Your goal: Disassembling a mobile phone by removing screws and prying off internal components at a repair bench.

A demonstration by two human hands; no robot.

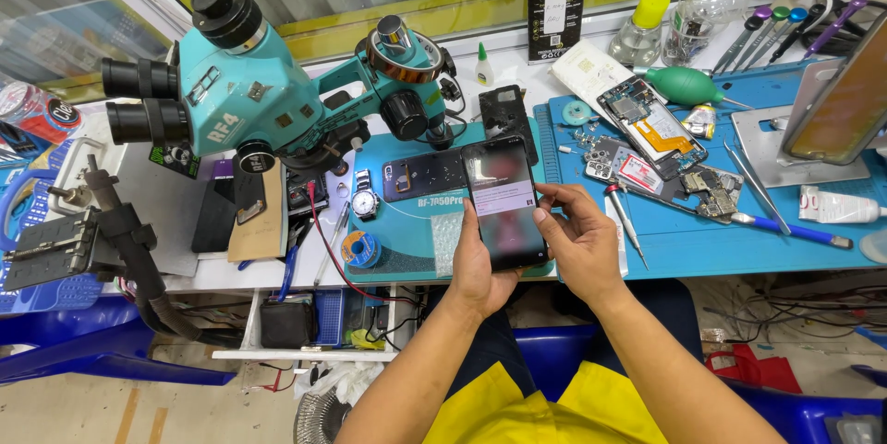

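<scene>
A black smartphone (504, 204) with a lit screen is held upright over the front edge of the bench. My left hand (476, 268) cups it from below and along its left side. My right hand (580, 239) grips its right edge, the thumb resting near the screen. Behind the phone, on the teal mat (407, 255), lies another dark phone back (420, 173) beside a wristwatch (366, 199). An opened phone (647, 125) with exposed boards lies on the blue mat (702, 241) to the right.
A teal stereo microscope (249, 84) stands at left, with a black clamp arm (120, 231) beside it. A screwdriver (626, 220), tweezers (753, 181), a green air blower (688, 85), a solder spool (358, 248), bottles and a tablet on a stand (845, 102) crowd the bench.
</scene>
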